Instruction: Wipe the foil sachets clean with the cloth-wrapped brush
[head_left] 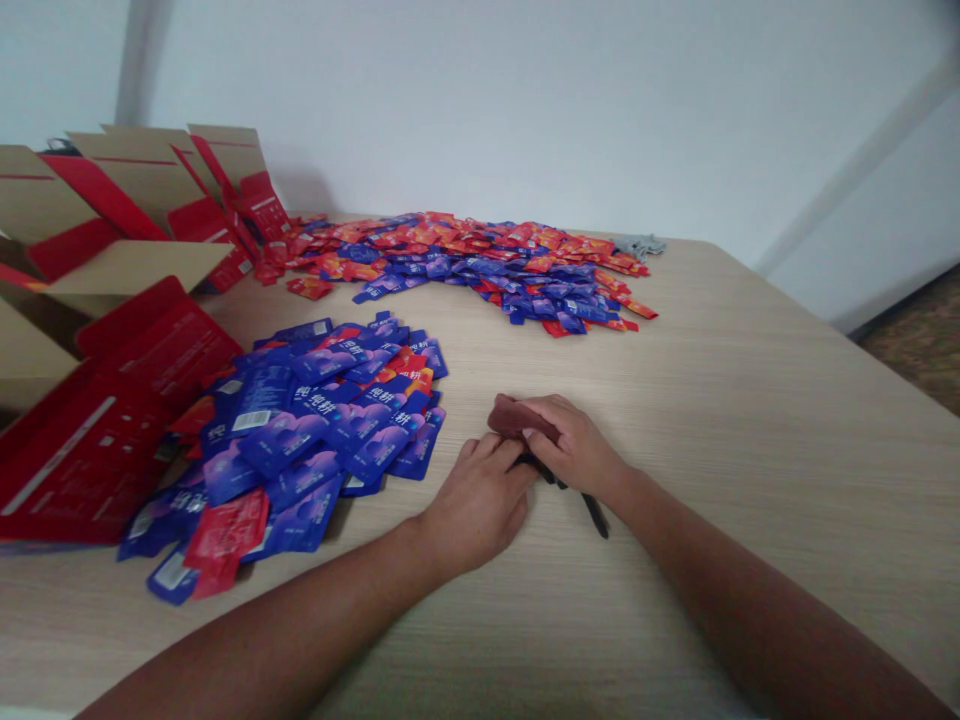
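My right hand [574, 445] is closed round a flat, dark brown, rounded piece [510, 415], soft-looking like a folded pouch or cloth; its exact kind does not show. Low at the table, my left hand [480, 505] lies against the right one, its fingers bent beneath the brown piece. What those left fingers hold is hidden. A thin black strip [596, 515] sticks out below my right hand and rests on the table. Left of my hands spreads a pile of purple-blue sachets [322, 410], with a few orange ones and a red packet [225, 535] among them.
Open red cardboard boxes [112, 430] with raised flaps stand along the left. A long heap of orange and blue sachets [480, 260] runs across the back of the wooden table [750, 400]. Small grey items [637, 245] lie at its right end, before a white wall [525, 100].
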